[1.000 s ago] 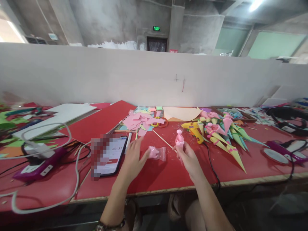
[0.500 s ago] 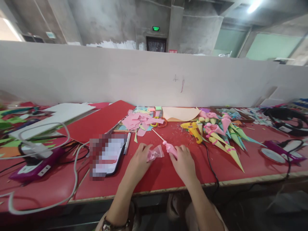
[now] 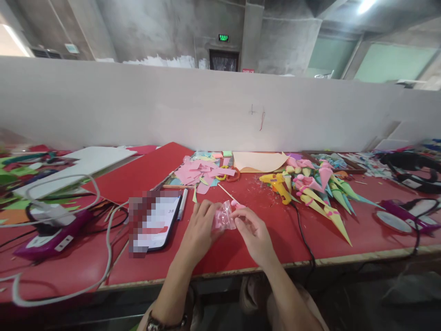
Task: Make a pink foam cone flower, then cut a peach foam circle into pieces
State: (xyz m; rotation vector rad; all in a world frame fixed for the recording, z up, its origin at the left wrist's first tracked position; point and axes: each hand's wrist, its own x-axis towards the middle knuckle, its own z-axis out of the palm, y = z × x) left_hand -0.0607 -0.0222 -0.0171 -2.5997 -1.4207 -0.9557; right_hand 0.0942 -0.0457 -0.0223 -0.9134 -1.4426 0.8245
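Plastic bag [image 3: 225,218] sits between our 2 hands, left hand [image 3: 199,230] pinching its side, bent fingers of our right hand [image 3: 255,234] at its edge, grip unclear; a hard tug could tear it.

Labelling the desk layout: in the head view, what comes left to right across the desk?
Purple power strip → phone → left hand → clear plastic bag → right hand → yellow glue gun → paper cones → second purple power strip.

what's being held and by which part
The left hand holds the bag by its left end; the right hand is at its right edge, its grip unclear.
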